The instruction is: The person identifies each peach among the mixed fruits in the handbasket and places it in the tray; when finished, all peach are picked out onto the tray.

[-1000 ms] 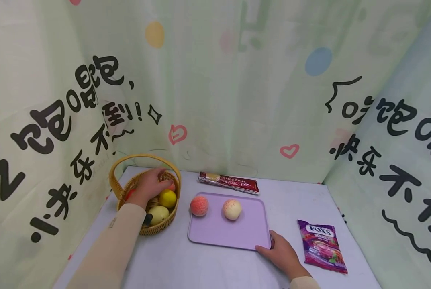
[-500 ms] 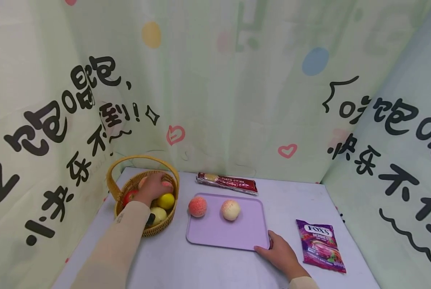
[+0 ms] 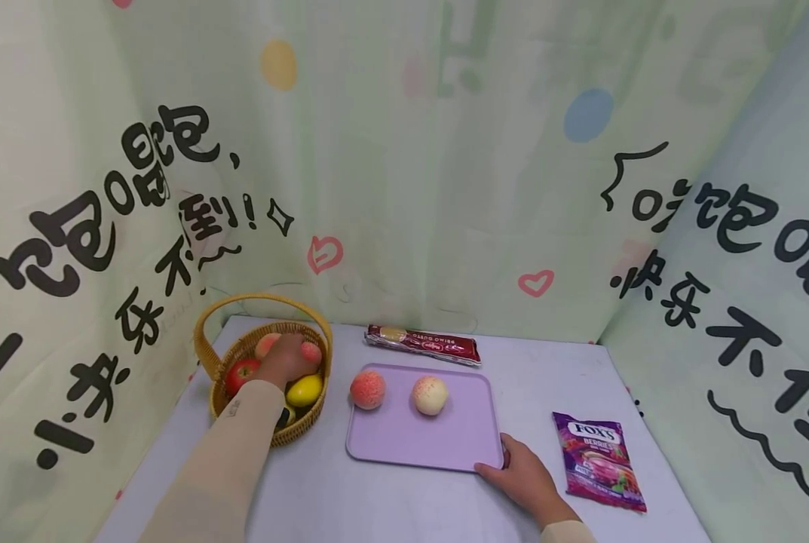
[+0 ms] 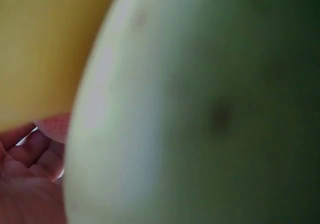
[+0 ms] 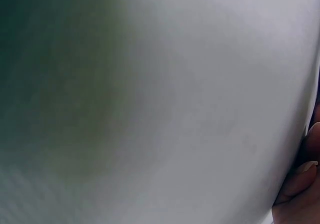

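Observation:
In the head view, my left hand point(image 3: 283, 359) is down inside a wicker basket point(image 3: 295, 434), its fingers curled about a pink peach point(image 3: 311, 352). The left wrist view shows that peach point(image 4: 56, 126) by bent fingers, mostly blocked by a pale green fruit point(image 4: 150, 109) and a yellow lemon point(image 4: 40, 49) close to the lens. My right hand point(image 3: 522, 473) grips the near right corner of a purple tray point(image 3: 421, 441). A pink-red peach point(image 3: 367, 389) and a cream peach point(image 3: 430, 396) sit on the tray. In the right wrist view a blurred pale surface hides most of the right fingers point(image 5: 300, 181).
Also in the basket are a red apple point(image 3: 240, 375), another peach point(image 3: 267, 345) and the lemon point(image 3: 304, 391), under its tall handle point(image 3: 203, 343). A dark red wrapped bar point(image 3: 422, 345) lies behind the tray, a purple candy bag point(image 3: 599, 461) to the right. Printed curtains enclose the table.
The left hand has shifted and settled lower in the basket, uncovering the apple and another peach. The lemon has tipped, and the wrist now covers most of the green fruit. The right hand stays put.

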Demonstrator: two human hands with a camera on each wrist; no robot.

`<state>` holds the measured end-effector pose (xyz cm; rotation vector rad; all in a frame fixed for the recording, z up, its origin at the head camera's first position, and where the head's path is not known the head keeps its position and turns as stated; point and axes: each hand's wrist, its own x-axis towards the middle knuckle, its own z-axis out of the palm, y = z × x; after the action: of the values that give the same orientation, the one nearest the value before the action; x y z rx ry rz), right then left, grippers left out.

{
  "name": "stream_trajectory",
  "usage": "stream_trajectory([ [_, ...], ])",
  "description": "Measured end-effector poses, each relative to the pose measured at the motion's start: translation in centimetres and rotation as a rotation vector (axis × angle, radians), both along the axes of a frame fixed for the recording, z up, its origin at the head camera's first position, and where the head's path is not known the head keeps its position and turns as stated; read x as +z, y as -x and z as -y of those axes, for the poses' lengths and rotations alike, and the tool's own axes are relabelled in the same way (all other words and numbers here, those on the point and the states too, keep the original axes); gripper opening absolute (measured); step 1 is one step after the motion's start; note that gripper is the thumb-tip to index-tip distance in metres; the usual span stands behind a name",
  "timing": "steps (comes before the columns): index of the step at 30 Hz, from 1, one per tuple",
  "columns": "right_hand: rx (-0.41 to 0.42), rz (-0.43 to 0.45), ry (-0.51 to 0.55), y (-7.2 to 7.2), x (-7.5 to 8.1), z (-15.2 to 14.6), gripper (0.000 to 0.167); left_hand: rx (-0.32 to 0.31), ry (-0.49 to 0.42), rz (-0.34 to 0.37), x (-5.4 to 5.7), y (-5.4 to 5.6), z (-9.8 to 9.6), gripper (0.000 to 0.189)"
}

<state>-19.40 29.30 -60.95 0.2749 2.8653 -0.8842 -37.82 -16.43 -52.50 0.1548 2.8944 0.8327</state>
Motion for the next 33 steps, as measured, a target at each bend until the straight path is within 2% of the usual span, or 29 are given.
stream_trajectory([
  [4, 0.007, -0.01, 0.0, 0.1, 0.1, 0.0, 0.105, -0.008, 0.015, -0.033, -0.3, 0.3, 0.0, 0.041],
  [13, 0.011, -0.018, 0.005, -0.2, -0.1, 0.1, 0.102, -0.012, -0.023, -0.064, -1.5, -0.3, -0.3, 0.044],
  [17, 0.006, -0.022, -0.01, -0.2, -0.1, 0.1, 0.103, -0.012, -0.032, -0.052, -1.4, -0.3, -0.4, 0.049],
  [25, -0.001, -0.023, -0.012, -0.1, -0.2, -0.1, 0.103, 0.009, -0.054, 0.016, -1.4, 0.0, -0.5, 0.055],
  [33, -0.004, -0.031, 0.0, -0.1, -0.1, 0.0, 0.103, -0.031, -0.087, -0.002, -1.7, 0.1, -0.3, 0.054],
])
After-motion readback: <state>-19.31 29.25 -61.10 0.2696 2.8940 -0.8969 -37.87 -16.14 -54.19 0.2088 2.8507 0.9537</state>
